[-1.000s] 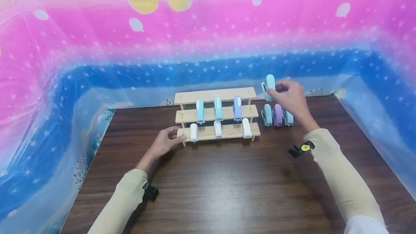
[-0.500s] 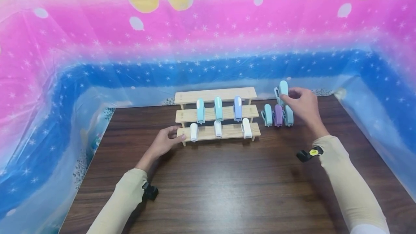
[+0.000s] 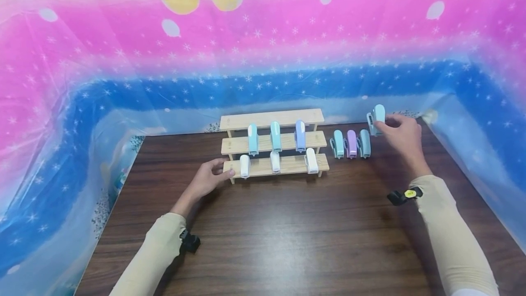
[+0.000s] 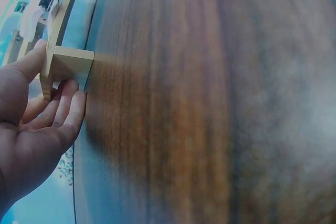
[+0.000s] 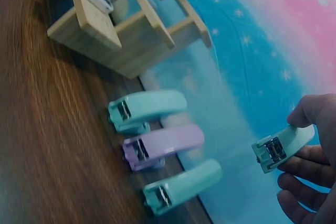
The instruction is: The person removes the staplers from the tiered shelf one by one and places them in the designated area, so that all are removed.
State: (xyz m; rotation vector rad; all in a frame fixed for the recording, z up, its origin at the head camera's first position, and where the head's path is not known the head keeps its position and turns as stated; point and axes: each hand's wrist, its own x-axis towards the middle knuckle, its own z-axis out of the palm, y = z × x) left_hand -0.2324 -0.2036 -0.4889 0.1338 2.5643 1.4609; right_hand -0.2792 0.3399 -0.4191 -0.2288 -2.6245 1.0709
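Note:
My right hand (image 3: 404, 140) pinches a mint-green stapler (image 3: 378, 118) between thumb and fingers, held in the air. Below and left of it, a teal stapler (image 3: 338, 144), a purple stapler (image 3: 351, 144) and a grey-teal stapler (image 3: 364, 143) stand in a row on the table. With thumb above and fingers beneath, my left hand (image 4: 37, 129) grips the left end of the three-tier wooden stand (image 3: 260, 166). Three white staplers, one of them a white stapler (image 3: 312, 161), sit on its bottom step. The middle step bears two teal staplers and a blue-violet stapler (image 3: 300, 136).
The brown wood-grain table (image 3: 271, 232) stretches in front of the stand. A pink and blue printed cloth (image 3: 263, 54) hangs behind and along both sides. The stand's top step (image 3: 272, 118) is bare wood.
My right hand has carried the mint-green stapler to the right, past the row of three on the table. My left hand stays on the stand's end.

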